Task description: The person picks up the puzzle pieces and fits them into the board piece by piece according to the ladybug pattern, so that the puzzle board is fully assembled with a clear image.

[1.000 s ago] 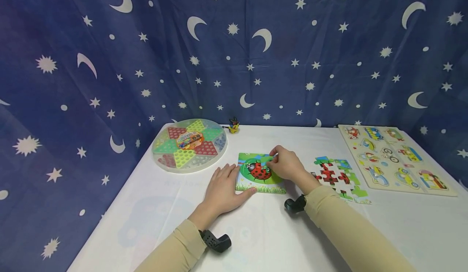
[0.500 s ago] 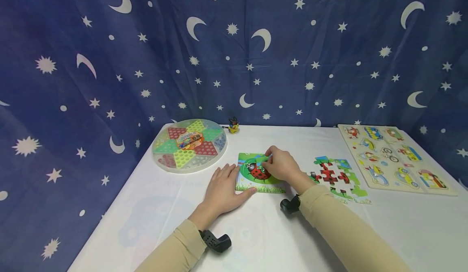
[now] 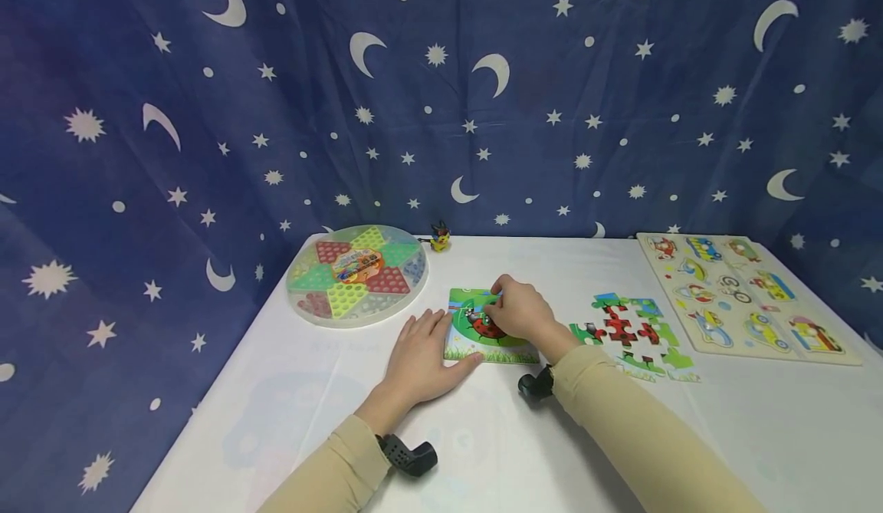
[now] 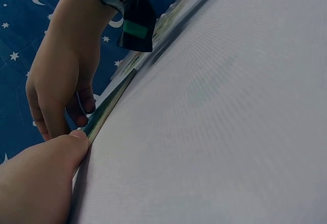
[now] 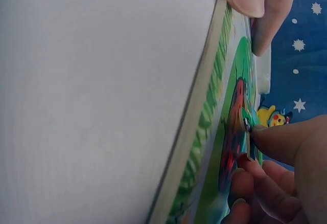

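Observation:
A ladybug picture board (image 3: 510, 353), with grass along its near edge, lies flat on the white table. The left hand (image 3: 419, 360) rests at its left side, fingers extended and thumb on the near edge. In the left wrist view that thumb (image 4: 71, 144) presses the board's rim. Above the board, the right hand (image 3: 526, 312) pinches a jigsaw piece (image 5: 247, 122) between thumb and fingers. Green with a black and white eye shows on the piece, held tilted over the printed ladybug. Right of the board lies a partly joined ladybug jigsaw (image 3: 621, 332) with gaps between pieces.
A round Chinese checkers board (image 3: 356, 275) sits at the back left, with a small yellow figure (image 3: 440, 237) beside it. At the far right lies a wooden vehicle puzzle board (image 3: 748, 298). A dark blue star-patterned curtain (image 3: 441, 99) hangs behind the table.
The right hand has moved left over the picture board with the jigsaw piece, uncovering more of the loose jigsaw behind its wrist. The left hand stays in place.

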Tool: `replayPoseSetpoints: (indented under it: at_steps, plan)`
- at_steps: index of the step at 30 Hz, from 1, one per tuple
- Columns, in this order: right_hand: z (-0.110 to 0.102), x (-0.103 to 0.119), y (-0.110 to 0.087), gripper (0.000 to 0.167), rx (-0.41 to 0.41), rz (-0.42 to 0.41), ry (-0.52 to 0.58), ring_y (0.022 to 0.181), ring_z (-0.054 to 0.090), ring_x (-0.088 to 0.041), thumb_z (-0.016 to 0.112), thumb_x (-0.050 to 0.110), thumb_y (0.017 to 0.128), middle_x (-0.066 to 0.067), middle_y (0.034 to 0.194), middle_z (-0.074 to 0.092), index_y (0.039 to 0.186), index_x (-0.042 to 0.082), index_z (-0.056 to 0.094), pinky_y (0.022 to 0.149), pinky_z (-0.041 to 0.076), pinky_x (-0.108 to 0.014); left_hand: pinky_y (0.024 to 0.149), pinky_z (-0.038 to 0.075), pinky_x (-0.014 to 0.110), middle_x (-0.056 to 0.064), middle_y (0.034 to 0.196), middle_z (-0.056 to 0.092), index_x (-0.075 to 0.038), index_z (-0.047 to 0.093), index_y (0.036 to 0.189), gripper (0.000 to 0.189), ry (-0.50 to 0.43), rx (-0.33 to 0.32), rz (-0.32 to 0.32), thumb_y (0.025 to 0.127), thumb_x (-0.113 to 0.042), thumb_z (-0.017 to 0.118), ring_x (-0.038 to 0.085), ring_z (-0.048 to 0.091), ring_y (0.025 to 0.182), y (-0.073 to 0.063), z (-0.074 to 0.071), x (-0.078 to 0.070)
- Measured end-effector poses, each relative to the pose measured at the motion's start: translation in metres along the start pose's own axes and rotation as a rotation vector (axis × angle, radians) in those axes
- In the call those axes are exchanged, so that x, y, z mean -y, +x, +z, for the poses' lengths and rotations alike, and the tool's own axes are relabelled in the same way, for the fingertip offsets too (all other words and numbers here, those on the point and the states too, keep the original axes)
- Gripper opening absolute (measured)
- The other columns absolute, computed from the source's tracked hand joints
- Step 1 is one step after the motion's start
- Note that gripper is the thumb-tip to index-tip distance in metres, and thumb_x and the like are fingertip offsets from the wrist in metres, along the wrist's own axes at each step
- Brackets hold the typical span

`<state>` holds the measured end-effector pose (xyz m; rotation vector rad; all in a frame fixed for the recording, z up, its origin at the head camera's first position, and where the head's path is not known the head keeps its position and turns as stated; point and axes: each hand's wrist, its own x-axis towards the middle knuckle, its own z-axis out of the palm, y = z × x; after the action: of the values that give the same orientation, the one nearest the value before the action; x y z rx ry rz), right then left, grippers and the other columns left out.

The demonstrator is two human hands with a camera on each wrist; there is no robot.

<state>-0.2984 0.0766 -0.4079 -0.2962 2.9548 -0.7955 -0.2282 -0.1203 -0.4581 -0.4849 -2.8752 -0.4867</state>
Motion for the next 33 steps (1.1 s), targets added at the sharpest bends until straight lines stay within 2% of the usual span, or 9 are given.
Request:
replayPoseSetpoints:
  at_steps: [10,19,26,33]
  plan:
    - [0.004,0.012,0.003,0.04,-0.011,0.038,-0.034,0.075,0.064,-0.018,0.069,0.025,0.098,-0.003,0.087,0.066,0.129,0.004,0.057,0.069,0.056,-0.039,0.123,0.021,0.051,0.016,0.153,0.048,-0.002,0.047,0.152,0.091,0.009,0.001,0.007,0.093,-0.071,0.054,0.034,0.036,0.147,0.001,-0.003,0.0]
    - [0.009,0.023,0.01,0.034,-0.034,0.098,-0.104,0.086,0.065,-0.026,0.068,0.026,0.097,-0.013,0.106,0.07,0.123,0.005,0.06,0.076,0.057,-0.045,0.123,0.02,0.05,0.016,0.153,0.048,-0.002,0.047,0.152,0.091,0.004,0.003,0.006,0.093,-0.072,0.053,0.034,0.036,0.147,0.001,-0.003,-0.001]
    - [0.013,0.03,0.013,0.033,-0.053,0.115,-0.143,0.087,0.066,-0.028,0.069,0.026,0.096,-0.014,0.106,0.07,0.122,0.006,0.061,0.08,0.057,-0.047,0.123,0.02,0.049,0.016,0.153,0.048,-0.002,0.048,0.151,0.092,-0.002,-0.003,0.007,0.093,-0.072,0.053,0.033,0.036,0.147,0.001,-0.001,0.001]
    - [0.015,0.036,0.016,0.032,-0.028,0.134,-0.164,0.085,0.065,-0.026,0.069,0.029,0.097,-0.012,0.104,0.07,0.121,0.009,0.061,0.074,0.056,-0.044,0.123,0.021,0.049,0.016,0.152,0.049,-0.002,0.049,0.15,0.092,-0.007,-0.011,0.011,0.092,-0.072,0.054,0.034,0.037,0.146,0.001,0.0,0.001]
